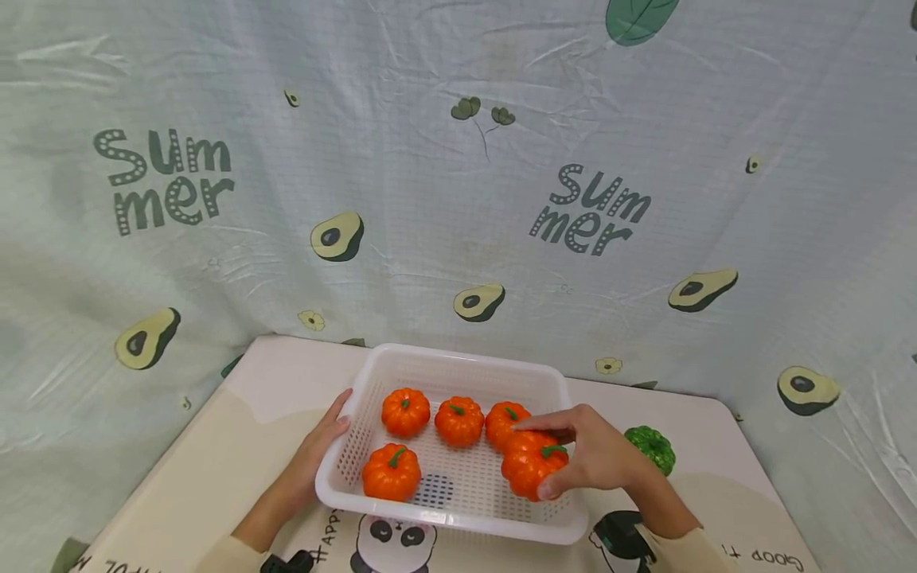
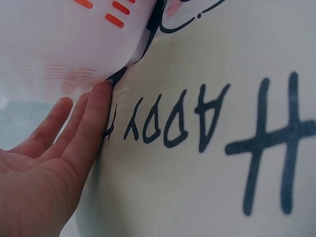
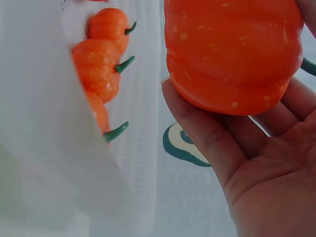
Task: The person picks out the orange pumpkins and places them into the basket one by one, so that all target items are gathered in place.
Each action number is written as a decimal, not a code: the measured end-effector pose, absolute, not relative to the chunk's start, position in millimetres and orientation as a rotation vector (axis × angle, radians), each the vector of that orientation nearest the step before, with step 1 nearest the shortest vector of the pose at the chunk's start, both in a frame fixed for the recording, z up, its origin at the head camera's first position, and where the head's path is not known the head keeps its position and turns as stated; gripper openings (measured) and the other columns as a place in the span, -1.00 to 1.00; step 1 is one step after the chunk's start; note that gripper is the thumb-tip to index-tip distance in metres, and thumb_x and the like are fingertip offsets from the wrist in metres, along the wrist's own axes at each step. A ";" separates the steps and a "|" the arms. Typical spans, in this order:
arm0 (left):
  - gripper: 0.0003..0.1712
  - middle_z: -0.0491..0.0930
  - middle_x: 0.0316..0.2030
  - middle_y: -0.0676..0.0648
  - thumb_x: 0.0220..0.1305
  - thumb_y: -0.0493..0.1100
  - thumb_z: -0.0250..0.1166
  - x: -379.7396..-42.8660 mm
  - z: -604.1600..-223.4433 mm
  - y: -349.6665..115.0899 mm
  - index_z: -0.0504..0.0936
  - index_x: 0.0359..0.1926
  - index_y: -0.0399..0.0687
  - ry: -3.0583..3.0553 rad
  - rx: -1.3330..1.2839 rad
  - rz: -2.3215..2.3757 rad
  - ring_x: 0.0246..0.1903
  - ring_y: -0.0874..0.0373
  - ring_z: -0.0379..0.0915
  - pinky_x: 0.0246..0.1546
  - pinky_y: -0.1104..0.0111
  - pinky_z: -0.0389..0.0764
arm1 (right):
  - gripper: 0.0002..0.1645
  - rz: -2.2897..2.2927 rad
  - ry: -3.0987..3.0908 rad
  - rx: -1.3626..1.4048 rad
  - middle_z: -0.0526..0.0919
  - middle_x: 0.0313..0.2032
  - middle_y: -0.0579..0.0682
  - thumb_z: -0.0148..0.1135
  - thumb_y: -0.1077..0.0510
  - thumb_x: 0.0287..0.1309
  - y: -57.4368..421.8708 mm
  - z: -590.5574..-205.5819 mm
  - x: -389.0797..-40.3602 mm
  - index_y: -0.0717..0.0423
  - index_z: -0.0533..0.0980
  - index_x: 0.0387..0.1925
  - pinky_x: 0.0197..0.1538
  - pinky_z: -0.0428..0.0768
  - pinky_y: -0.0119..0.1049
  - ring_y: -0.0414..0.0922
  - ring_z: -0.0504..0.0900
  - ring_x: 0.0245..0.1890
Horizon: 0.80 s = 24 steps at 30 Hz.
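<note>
My right hand (image 1: 598, 454) grips an orange toy pumpkin (image 1: 528, 468) with a green stem over the right end of a white plastic basket (image 1: 501, 525). Fingers and thumb curve round its sides in the right wrist view, where the pumpkin (image 3: 232, 54) fills the top. Inside the basket sit several more orange pumpkins (image 1: 405, 412), a row along the back and one pumpkin (image 1: 391, 473) at the front left. With fingers straight, my left hand (image 1: 318, 454) rests against the basket's left outer side; its fingertips touch the wall low down in the left wrist view.
A green pumpkin-shaped piece (image 1: 650, 450) lies on the table right of the basket, partly behind my right forearm. The tabletop (image 1: 286, 382) has a printed cover with pandas and lettering. A pale curtain (image 1: 430, 199) with avocado prints hangs behind and at both sides.
</note>
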<state>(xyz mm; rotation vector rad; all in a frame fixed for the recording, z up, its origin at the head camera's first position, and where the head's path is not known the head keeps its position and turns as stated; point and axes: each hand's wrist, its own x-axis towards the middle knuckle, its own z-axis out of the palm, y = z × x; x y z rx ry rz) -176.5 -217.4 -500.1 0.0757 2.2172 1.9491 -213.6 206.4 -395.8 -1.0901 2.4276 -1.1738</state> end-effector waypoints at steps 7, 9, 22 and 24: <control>-0.28 -0.20 0.70 -0.17 0.64 0.17 -0.23 -176.9 -500.2 -216.9 -0.17 0.69 0.33 2.216 0.066 1.951 0.58 -0.35 -0.01 0.45 -0.26 0.30 | -0.18 -1.178 2.402 -1.116 0.80 0.04 0.09 0.76 0.09 -0.25 197.9 -392.3 -217.2 0.11 0.69 0.17 -0.01 0.72 -0.34 -0.30 0.74 -0.09; -0.28 -0.20 0.70 -0.17 0.64 0.17 -0.23 -176.6 -500.8 -217.0 -0.17 0.69 0.33 2.212 0.071 1.953 0.58 -0.35 -0.01 0.44 -0.26 0.30 | -0.18 -1.180 2.382 -1.116 0.79 0.05 0.11 0.76 0.11 -0.26 195.8 -391.2 -217.3 0.12 0.68 0.17 -0.01 0.72 -0.35 -0.30 0.74 -0.09; -0.28 -0.21 0.70 -0.16 0.64 0.17 -0.22 -175.4 -501.2 -217.1 -0.17 0.69 0.32 2.233 0.063 1.938 0.58 -0.35 -0.01 0.44 -0.26 0.31 | -0.19 -1.124 2.355 -1.089 0.80 0.04 0.05 0.77 0.03 -0.26 179.0 -386.7 -222.8 0.07 0.70 0.15 0.03 0.70 -0.36 -0.30 0.71 -0.09; -0.28 -0.22 0.70 -0.15 0.64 0.17 -0.23 -175.7 -501.1 -217.2 -0.17 0.69 0.31 2.237 0.071 1.938 0.59 -0.34 -0.02 0.44 -0.26 0.29 | -0.18 -1.117 2.350 -1.102 0.80 0.04 0.05 0.77 0.03 -0.26 176.4 -387.4 -224.7 0.09 0.69 0.16 0.04 0.70 -0.36 -0.30 0.71 -0.08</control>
